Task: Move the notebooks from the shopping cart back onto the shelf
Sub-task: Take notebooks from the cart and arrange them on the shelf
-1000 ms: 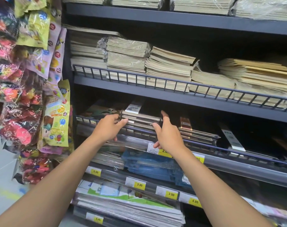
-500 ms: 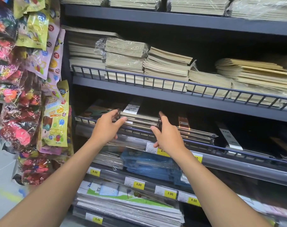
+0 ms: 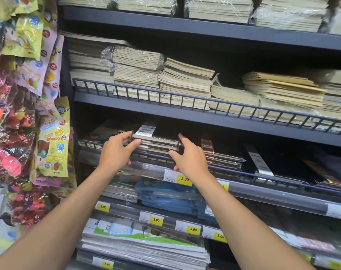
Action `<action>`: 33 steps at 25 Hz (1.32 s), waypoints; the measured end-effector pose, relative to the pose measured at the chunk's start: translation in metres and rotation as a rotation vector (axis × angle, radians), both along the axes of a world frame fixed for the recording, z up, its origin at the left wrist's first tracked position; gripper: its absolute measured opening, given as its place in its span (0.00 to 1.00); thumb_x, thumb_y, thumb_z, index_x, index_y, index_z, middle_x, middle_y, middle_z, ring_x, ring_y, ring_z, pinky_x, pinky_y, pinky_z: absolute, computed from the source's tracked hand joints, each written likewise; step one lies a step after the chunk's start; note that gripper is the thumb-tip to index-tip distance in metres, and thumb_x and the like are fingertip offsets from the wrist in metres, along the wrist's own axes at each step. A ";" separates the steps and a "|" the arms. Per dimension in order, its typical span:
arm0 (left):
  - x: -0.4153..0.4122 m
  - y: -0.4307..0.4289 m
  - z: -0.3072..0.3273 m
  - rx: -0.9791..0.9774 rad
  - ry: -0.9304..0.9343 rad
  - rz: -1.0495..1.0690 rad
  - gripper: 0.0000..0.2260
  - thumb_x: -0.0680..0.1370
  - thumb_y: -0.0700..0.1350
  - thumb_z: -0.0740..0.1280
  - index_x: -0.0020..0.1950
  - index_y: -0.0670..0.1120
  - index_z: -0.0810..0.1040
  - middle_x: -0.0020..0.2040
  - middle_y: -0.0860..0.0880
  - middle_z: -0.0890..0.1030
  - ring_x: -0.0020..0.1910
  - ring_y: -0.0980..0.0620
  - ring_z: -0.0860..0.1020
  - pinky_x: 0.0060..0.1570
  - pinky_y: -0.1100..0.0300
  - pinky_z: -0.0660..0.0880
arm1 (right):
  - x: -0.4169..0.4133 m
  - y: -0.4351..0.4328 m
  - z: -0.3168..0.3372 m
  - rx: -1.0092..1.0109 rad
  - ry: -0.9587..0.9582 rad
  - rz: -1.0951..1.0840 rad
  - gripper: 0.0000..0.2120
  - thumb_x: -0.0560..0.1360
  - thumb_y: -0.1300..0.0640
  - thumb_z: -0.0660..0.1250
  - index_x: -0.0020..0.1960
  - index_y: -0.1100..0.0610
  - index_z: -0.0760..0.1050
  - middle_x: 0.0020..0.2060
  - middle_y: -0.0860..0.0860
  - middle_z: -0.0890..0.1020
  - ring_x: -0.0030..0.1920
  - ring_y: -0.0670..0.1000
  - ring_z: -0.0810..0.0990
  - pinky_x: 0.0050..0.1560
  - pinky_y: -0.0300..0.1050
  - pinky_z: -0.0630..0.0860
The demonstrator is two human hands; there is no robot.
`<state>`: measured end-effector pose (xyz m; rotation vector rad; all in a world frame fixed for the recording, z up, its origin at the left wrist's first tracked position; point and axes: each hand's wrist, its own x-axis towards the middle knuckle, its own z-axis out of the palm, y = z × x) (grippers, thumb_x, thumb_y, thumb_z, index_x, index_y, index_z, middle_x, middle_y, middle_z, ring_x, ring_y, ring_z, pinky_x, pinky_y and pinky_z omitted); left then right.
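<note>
The stack of dark notebooks lies flat on the middle shelf, just behind its wire rail, which should stop it sliding forward. The left hand pinches the stack's left corner, thumb on the front edges, fingers round the side. The right hand, forefinger straight and thumb spread, braces the right end — seemingly touching, though shadow blurs it. Both flank the pile to square it beside the neighbouring stack, I judge

The notebooks lie in a short flat stack with dark covers, pale page edges facing me and a white barcode label on top. They rest on the middle shelf, just behind its wire rail. My left hand pinches the stack's left end, and my right hand touches its right end.
</note>
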<state>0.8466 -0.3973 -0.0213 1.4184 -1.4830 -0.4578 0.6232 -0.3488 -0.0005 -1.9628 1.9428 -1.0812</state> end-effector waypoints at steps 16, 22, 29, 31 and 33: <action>-0.004 0.001 0.005 0.030 0.074 -0.110 0.19 0.81 0.58 0.65 0.67 0.48 0.78 0.58 0.52 0.85 0.23 0.50 0.80 0.28 0.64 0.72 | -0.001 -0.003 -0.003 -0.075 -0.229 0.060 0.29 0.80 0.43 0.64 0.78 0.51 0.66 0.39 0.46 0.84 0.30 0.44 0.84 0.42 0.51 0.85; -0.002 0.001 0.001 -0.025 0.033 -0.032 0.15 0.80 0.57 0.66 0.61 0.52 0.82 0.50 0.57 0.86 0.21 0.52 0.77 0.32 0.57 0.77 | 0.000 -0.003 -0.006 -0.150 -0.222 0.024 0.27 0.80 0.43 0.66 0.75 0.52 0.71 0.49 0.52 0.87 0.30 0.43 0.84 0.47 0.54 0.84; -0.004 0.011 -0.001 0.068 -0.007 -0.146 0.16 0.78 0.58 0.69 0.63 0.54 0.77 0.56 0.56 0.84 0.25 0.50 0.81 0.27 0.62 0.75 | -0.006 0.001 -0.006 -0.084 -0.141 0.047 0.29 0.80 0.42 0.65 0.78 0.48 0.64 0.49 0.48 0.86 0.31 0.43 0.84 0.43 0.52 0.85; -0.002 0.014 0.004 0.119 -0.169 -0.136 0.14 0.77 0.60 0.69 0.58 0.56 0.76 0.45 0.55 0.85 0.25 0.51 0.81 0.28 0.59 0.77 | -0.006 0.001 -0.004 0.042 -0.137 0.055 0.35 0.78 0.40 0.66 0.80 0.50 0.59 0.39 0.47 0.85 0.30 0.45 0.85 0.41 0.52 0.85; 0.001 0.010 0.011 0.139 -0.398 -0.085 0.16 0.77 0.65 0.67 0.56 0.56 0.75 0.40 0.54 0.84 0.24 0.54 0.81 0.34 0.55 0.80 | -0.005 0.000 0.002 0.216 -0.102 0.081 0.36 0.77 0.38 0.67 0.78 0.52 0.58 0.37 0.49 0.84 0.30 0.48 0.86 0.39 0.52 0.85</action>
